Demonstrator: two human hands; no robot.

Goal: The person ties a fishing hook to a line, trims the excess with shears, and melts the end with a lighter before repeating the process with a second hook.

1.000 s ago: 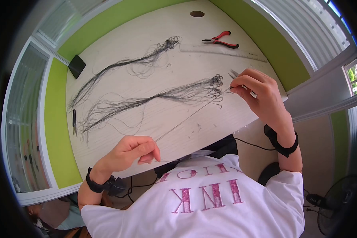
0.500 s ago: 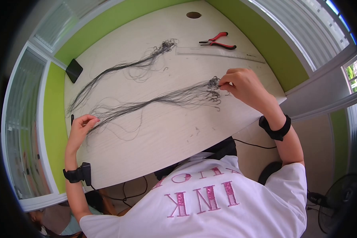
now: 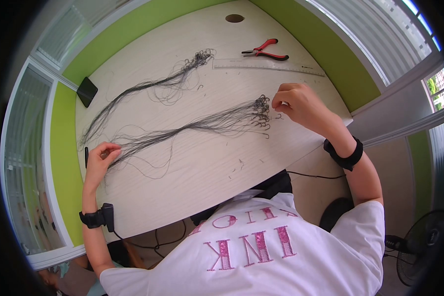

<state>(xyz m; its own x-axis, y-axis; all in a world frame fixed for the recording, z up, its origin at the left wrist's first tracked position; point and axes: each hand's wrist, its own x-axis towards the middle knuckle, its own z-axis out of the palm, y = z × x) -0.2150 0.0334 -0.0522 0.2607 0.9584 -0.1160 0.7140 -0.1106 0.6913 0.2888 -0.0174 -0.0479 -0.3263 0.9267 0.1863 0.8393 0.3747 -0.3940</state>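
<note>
A bundle of thin dark strands [image 3: 182,129] lies across the pale table, with small dark hooks [image 3: 261,111] bunched at its right end. My left hand [image 3: 102,157] is at the bundle's left end, thumb and fingers closed on the strands. Just right of the hooks is my right hand [image 3: 287,100], its fingertips pinched together; whatever they hold, if anything, is too small to tell. A second bundle [image 3: 145,86] lies farther back, its hooks [image 3: 200,58] also at the right. One loose hook [image 3: 278,117] rests below my right fingertips.
Red-and-black pliers [image 3: 266,51] and a clear ruler [image 3: 269,66] lie at the back right. A dark flat object [image 3: 87,92] leans near the left panel. Green panels [image 3: 320,49] border the table [image 3: 163,197], which has a round hole [image 3: 234,18] at the back.
The view has shifted slightly. My right hand has moved a little away from the hooks, leaving a small gap. My left hand stays at the strands' left end.
</note>
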